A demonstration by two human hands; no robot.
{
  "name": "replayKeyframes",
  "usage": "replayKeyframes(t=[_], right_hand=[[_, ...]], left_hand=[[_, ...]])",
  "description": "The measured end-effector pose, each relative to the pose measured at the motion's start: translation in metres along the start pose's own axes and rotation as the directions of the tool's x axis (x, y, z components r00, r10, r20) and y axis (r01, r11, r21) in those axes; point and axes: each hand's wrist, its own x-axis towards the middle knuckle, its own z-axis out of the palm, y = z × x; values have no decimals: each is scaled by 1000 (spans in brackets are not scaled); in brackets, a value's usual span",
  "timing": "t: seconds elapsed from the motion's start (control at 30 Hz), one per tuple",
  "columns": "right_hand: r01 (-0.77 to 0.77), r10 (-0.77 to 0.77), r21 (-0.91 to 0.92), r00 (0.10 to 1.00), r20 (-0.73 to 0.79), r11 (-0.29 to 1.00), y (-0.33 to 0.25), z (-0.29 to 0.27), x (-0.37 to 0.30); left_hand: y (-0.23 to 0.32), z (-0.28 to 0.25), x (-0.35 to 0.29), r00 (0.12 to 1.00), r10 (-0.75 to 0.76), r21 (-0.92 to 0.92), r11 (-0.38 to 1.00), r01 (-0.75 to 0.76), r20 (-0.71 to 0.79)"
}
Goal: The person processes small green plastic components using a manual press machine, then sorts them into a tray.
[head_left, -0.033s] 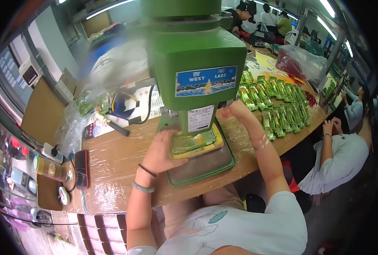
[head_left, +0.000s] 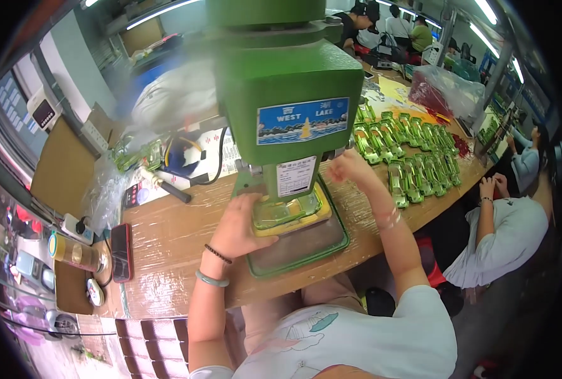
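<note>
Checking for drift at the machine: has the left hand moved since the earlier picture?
No. Judged against the green-rimmed base plate, the left hand stays in the same place, with no clear shift either way.

Left hand: low, at the near left of the green machine, fingers extended forward, thumb spread rightward. Right hand: raised at the machine's right flank, fingers curled inward; contact indistinct. Both forearms reach forward from the machine's near side.
</note>
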Motion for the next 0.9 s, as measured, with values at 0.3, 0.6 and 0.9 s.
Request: replayKeyframes(t=[0.3, 0.6, 0.9], right_hand=[[343, -400, -638, 915, 59, 690, -18, 42, -59], [342, -380, -333, 923, -54, 879, -46, 19, -70], [41, -24, 34, 920, -391, 999, 29, -66, -133]], left_hand=[[-2, 4, 6, 998, 48, -16, 999, -49, -26], [-1, 6, 2, 1000, -10, -24, 1000, 10, 10], [-5, 6, 3, 1000, -3, 3, 1000, 3, 8]])
